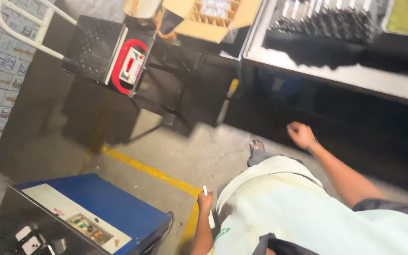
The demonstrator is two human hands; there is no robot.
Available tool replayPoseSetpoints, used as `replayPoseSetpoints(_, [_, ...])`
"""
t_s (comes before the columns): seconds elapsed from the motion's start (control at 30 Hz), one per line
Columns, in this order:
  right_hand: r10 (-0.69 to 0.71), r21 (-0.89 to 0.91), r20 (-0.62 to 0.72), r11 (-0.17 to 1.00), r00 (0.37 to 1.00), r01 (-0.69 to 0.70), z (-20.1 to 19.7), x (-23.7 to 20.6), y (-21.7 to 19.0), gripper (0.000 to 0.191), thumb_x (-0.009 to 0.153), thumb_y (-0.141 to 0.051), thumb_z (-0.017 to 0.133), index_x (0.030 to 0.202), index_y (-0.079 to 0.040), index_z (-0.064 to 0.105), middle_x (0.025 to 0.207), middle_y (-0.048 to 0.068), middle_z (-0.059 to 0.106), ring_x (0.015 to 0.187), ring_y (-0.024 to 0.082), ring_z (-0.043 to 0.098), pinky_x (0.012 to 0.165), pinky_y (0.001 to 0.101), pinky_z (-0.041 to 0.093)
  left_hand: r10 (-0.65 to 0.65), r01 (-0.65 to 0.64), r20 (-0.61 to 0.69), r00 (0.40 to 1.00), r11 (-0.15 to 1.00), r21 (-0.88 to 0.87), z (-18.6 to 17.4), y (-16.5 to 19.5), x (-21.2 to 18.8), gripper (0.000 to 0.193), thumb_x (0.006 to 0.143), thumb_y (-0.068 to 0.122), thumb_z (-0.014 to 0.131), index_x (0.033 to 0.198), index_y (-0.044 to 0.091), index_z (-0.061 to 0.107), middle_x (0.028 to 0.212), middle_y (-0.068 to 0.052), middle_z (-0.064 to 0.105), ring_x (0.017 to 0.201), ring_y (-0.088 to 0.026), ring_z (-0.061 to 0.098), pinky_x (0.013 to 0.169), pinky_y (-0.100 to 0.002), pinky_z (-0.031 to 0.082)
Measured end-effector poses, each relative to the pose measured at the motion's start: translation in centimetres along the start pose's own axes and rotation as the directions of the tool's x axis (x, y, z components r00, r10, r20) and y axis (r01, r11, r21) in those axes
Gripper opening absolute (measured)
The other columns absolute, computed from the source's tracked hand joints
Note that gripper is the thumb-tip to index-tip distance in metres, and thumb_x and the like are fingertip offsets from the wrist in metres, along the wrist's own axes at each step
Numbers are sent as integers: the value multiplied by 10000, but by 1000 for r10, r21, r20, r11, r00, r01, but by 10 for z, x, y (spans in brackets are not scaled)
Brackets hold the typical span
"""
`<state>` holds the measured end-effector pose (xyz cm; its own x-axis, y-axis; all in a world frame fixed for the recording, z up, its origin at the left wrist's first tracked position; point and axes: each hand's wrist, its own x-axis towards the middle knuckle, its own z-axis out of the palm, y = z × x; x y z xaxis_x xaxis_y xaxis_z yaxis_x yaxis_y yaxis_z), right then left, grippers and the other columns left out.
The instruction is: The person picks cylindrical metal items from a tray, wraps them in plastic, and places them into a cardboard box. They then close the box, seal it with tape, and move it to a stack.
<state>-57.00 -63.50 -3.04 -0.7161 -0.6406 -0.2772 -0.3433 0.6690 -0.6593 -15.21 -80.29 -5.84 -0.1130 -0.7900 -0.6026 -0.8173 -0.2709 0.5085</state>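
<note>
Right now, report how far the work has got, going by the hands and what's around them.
Done: nothing finished shows. In hand: the left hand holds a small white stick at the person's side; the right hand is a closed fist, holding nothing visible, swung toward the dark table. Left: the open carton and scale are untouched.

Left hand (pixel 205 200) grips a white stick (pixel 204 191). Beside it: blue machine cabinet (pixel 114 208) with cream control panel (pixel 76 217); yellow floor line (pixel 149 170). Beyond: red-framed scale display (pixel 131 66). Between both hands: pale cream apron (pixel 298 208).
</note>
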Motion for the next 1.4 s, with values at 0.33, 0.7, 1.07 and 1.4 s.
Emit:
replayPoseSetpoints(0.33, [-428,-221,-267,899,863,378,-25,351,-237,470,866,-458,807,1193,-126,745,1340,297,561,1275,506,548,1053,646,418,512,-507,-62,857,859,76,-7,232,157,304,979,320,657,918,25,693,808,-244,694,778,-454,666,657,-502,505])
replayPoseSetpoints(0.7, [-3,-124,-178,992,984,-19,38,422,-212,870,475,-593,960,1176,-147,705,1535,498,113,1284,640,460,980,549,513,911,-930,220,348,306,204,-67,598,394,796,766,207,844,1420,-27,455,1348,-344,553,1131,-485,617,911,-483,529])
replayPoseSetpoints(1.07, [-21,-37,-164,999,986,15,40,408,-188,533,634,-410,931,1021,-124,701,1579,387,209,1056,450,679,879,442,573,744,-910,531,406,278,307,-36,606,484,1268,525,382,999,1559,47,345,1448,-349,478,1294,-481,550,1035,-474,503])
replayPoseSetpoints(1.4, [314,-115,-132,937,940,-329,-21,375,-193,455,625,-201,908,1041,-136,737,1655,166,215,1485,366,298,1034,543,427,639,-848,566,521,464,256,-10,609,403,1134,619,390,928,1538,53,356,1351,-339,560,1171,-496,603,968,-498,517])
